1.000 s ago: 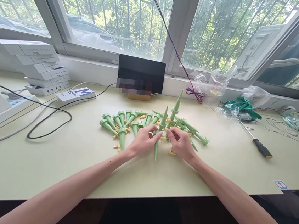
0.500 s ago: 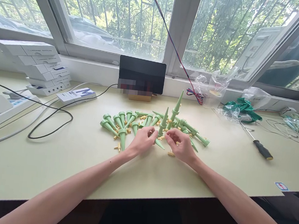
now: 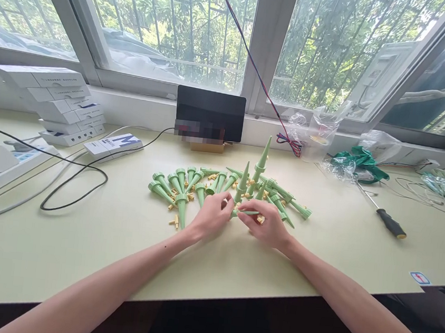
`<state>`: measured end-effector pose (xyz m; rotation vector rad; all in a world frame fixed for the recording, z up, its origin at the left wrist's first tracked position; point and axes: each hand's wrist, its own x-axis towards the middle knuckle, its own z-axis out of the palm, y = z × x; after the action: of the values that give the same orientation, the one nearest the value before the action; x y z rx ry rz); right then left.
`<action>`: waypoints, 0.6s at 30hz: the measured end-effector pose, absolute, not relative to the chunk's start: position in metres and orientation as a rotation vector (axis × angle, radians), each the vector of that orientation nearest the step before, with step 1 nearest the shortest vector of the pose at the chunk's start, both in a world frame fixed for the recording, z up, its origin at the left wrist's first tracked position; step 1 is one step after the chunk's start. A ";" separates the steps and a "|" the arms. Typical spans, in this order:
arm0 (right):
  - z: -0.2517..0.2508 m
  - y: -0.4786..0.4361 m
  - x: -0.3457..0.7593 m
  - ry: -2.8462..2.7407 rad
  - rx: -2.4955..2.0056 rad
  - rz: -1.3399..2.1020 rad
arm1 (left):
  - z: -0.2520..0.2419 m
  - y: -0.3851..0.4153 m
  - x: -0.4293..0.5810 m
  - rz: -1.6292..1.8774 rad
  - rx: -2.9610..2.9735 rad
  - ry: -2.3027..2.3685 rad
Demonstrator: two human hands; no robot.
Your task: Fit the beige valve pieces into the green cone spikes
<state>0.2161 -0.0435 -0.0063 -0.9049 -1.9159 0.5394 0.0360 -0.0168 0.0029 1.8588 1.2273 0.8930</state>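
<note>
My left hand (image 3: 214, 216) is closed at the near side of the pile, its fingertips around the capped end of a green plastic watering spike (image 3: 235, 213). The spike lies sideways, its thin end running to the right across the fingers of my right hand (image 3: 267, 223). My right thumb and fingers are pinched at a small yellow valve (image 3: 237, 206) beside the spike's cap; the fingers partly cover it. Just behind, two green spikes (image 3: 261, 162) stand point up. Several more green spikes (image 3: 162, 181) lie around, with yellow valves (image 3: 177, 222) scattered among them.
A black-handled screwdriver (image 3: 391, 223) lies at the right, near green plastic wrapping (image 3: 360, 162). A dark-screened tablet (image 3: 212, 112) leans by the window. White boxes (image 3: 62, 102), a looped black cable (image 3: 106, 175) and a power strip (image 3: 11, 171) occupy the left.
My right hand has moved slightly left and closer to my left hand. The spike between them has swung so that its tip points right over my right fingers.
</note>
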 end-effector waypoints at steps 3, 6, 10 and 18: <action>-0.006 -0.043 0.216 -1.883 -0.914 0.509 | 0.003 -0.018 0.036 0.902 1.937 1.230; -0.005 -0.043 0.216 -1.860 -0.952 0.479 | 0.005 -0.019 0.036 0.951 2.036 1.215; -0.004 -0.042 0.215 -1.745 -1.026 0.492 | 0.007 -0.019 0.036 1.027 2.098 1.212; -0.006 -0.039 0.217 -1.650 -1.088 0.464 | 0.011 -0.022 0.035 1.013 2.263 1.006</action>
<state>0.2173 -0.0391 -0.0058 -1.0884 -1.6498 0.4639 0.0354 -0.0222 0.0107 2.2626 1.0065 1.0127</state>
